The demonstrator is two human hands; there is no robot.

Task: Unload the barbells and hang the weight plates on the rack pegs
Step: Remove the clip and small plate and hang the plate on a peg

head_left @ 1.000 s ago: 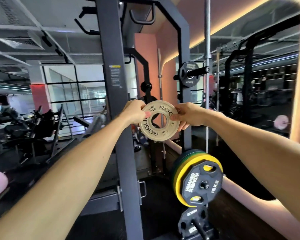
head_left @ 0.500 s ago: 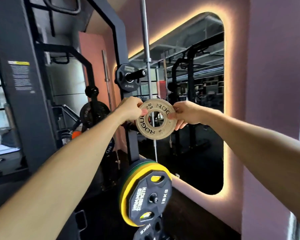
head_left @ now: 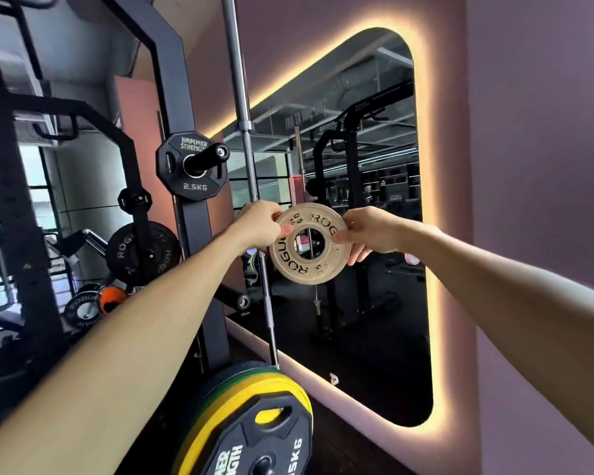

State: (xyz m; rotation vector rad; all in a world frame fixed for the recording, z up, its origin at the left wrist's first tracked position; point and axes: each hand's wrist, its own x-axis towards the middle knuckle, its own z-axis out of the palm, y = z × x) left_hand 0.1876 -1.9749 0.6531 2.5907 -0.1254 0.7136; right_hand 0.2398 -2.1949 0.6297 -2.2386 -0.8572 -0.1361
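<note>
Head view: both hands' fingers (head_left: 344, 237) pinch the tan plate (head_left: 310, 244) upright, face toward camera.

Dim, warm mirror (head_left: 350, 200) glow; edges perhaps warped.

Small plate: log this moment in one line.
small plate | held upright by both hands, left, right | not on a peg | nearest peg holds black plate

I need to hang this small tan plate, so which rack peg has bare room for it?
The upper peg has bare length between the 2.5KG plate and its end cap. The lower peg's stack, yellow-rimmed 15KG plate outermost, looks crowded. Left hand and right hand hold the tan plate right of the upright barbell.
</note>
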